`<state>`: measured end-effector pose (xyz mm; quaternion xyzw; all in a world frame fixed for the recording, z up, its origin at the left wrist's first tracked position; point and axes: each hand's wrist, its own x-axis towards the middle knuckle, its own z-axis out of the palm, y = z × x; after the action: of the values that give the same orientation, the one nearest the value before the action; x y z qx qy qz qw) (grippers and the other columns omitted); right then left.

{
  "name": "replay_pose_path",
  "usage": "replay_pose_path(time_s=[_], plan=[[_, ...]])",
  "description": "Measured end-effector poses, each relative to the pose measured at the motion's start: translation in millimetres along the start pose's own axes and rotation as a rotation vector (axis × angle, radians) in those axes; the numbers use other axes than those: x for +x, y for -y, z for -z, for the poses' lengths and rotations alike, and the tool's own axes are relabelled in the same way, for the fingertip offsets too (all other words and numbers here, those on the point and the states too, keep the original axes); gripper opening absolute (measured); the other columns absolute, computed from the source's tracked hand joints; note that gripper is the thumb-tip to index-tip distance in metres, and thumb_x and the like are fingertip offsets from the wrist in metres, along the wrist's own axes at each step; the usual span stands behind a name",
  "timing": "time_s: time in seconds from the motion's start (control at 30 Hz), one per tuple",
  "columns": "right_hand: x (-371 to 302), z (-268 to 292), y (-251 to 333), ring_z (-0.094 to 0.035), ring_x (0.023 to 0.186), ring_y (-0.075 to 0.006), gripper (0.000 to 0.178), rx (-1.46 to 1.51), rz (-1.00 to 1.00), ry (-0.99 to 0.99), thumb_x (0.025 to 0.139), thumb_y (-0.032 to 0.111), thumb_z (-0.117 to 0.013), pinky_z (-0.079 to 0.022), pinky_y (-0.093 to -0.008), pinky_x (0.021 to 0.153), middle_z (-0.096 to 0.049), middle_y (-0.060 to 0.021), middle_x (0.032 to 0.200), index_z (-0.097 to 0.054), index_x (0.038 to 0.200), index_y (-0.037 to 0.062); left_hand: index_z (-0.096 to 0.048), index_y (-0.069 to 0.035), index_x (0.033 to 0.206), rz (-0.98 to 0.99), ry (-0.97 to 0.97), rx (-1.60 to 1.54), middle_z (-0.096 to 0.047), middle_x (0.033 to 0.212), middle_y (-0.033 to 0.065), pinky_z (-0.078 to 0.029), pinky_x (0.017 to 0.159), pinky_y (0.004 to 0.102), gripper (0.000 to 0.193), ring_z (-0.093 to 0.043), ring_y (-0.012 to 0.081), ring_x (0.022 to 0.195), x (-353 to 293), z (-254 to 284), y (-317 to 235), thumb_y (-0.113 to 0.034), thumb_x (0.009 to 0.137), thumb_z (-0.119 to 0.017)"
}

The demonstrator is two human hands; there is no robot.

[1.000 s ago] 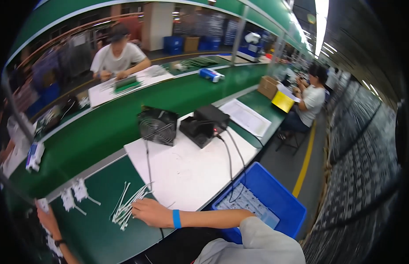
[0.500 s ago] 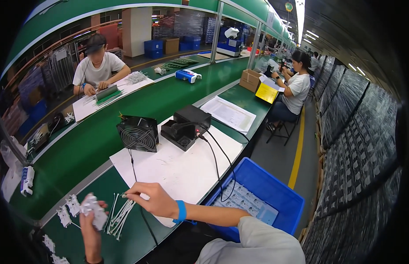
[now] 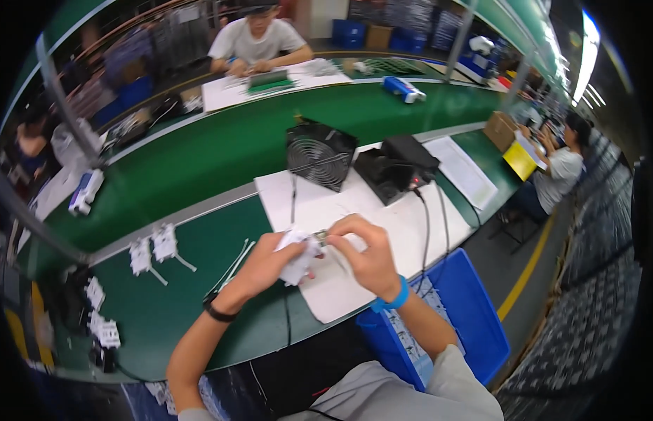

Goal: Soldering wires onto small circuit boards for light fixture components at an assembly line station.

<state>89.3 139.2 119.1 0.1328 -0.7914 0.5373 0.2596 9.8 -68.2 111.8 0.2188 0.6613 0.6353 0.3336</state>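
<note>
Over the near edge of a white sheet [image 3: 326, 295], my left hand [image 3: 258, 272] grips a white plastic part [image 3: 296, 266], thumb on top. My right hand [image 3: 368, 254] pinches a small greenish-metallic end piece [image 3: 321, 236] against that part's far side. A pale, cable-like strand trails under the right fingers, blurred. Beside my left wrist, several white cables [image 3: 235, 265] lie on the green table, partly hidden by the hand. Farther left sit two similar white parts [image 3: 165, 242], each with a cable attached, and more white pieces [image 3: 104, 330] rest by the table's left edge.
A black fan [image 3: 319, 154] stands on the white sheet, with a black soldering-fume-like box unit [image 3: 389, 172] and its cords to the right. Below right is a blue bin [image 3: 481, 330] holding white parts. Across the green belt [image 3: 207, 144], another person works at a board.
My view has swung left. Both hands have come together over the sheet; the right has brought the small end piece from the cable bunch to the white part in the left.
</note>
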Motion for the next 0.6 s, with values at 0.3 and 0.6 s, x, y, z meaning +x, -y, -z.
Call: replay_pose_path(time_s=[0.3, 0.6], plan=[[14, -8, -9, -0.063, 0.080, -0.0257, 0.007, -0.060, -0.059, 0.237, 0.091, 0.004, -0.072, -0.051, -0.0345, 0.072, -0.066, -0.0115, 0.086, -0.070, 0.089, -0.0030, -0.067, 0.007, 0.114, 0.009, 0.112, -0.013, -0.076, 0.100, 0.0116, -0.058, 0.062, 0.0286, 0.031, -0.074, 0.0176, 0.074, 3, 18, 6, -0.015, 0.101, -0.051], [20, -35, -17, -0.065, 0.082, -0.0180, 0.014, -0.065, -0.307, 0.292, 0.090, 0.008, -0.074, -0.051, -0.0314, 0.073, -0.067, -0.0083, 0.088, -0.071, 0.100, -0.0002, -0.071, 0.005, 0.097, -0.244, 0.064, 0.121, -0.074, 0.083, 0.0103, -0.057, 0.065, 0.0301, 0.026, -0.070, 0.0132, 0.074, 3, 28, 35, -0.019, 0.092, -0.063]])
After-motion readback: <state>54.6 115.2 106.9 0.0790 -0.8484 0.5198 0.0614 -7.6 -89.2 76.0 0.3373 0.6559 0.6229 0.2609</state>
